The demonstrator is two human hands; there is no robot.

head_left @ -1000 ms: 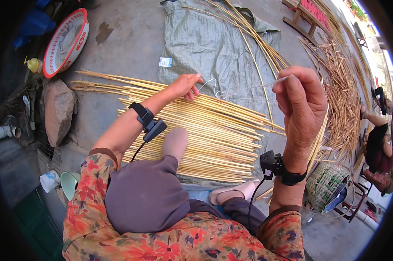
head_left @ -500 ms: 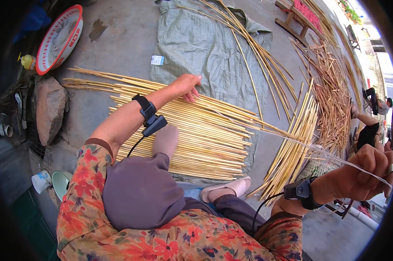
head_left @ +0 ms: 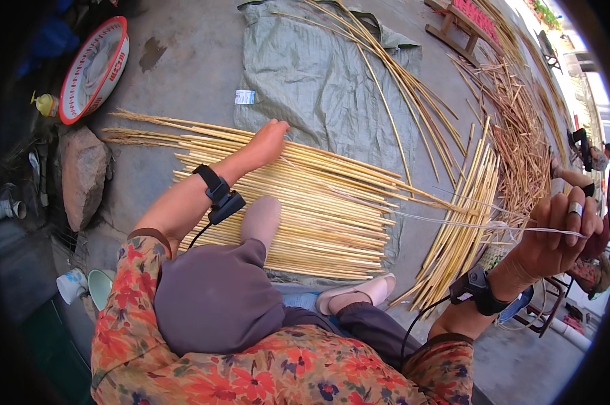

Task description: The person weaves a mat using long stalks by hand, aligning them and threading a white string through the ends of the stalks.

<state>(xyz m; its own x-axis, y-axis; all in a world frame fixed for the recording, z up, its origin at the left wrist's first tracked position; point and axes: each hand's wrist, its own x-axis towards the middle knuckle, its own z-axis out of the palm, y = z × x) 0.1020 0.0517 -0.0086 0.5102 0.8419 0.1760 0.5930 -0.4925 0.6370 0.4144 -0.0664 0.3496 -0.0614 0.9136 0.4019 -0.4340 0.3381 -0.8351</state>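
Note:
Rows of pale yellow reed stalks (head_left: 305,243) lie side by side on a grey-green woven sheet (head_left: 298,74), with my sock-covered foot (head_left: 261,219) on them. My left hand (head_left: 271,142) is at the upper edge of the rows, fingers curled on a thin white string (head_left: 420,218) that runs over the stalks to the right. Out at the far right, my right hand (head_left: 562,229), with a metal ring on one finger, is closed on that string, pulling it into a long line.
Loose reeds (head_left: 453,236) and drier stalks (head_left: 514,135) lie rightward, near a wooden bench (head_left: 464,40) and a seated person (head_left: 592,273). A red-rimmed basin (head_left: 99,67), yellow bottle (head_left: 46,104), rock (head_left: 85,172), white container (head_left: 72,285) and pale bowl (head_left: 101,289) are at left.
My right hand swung out to the far right with the string, then rose slightly. My left hand moved a little left. The string now stretches long over the stalks.

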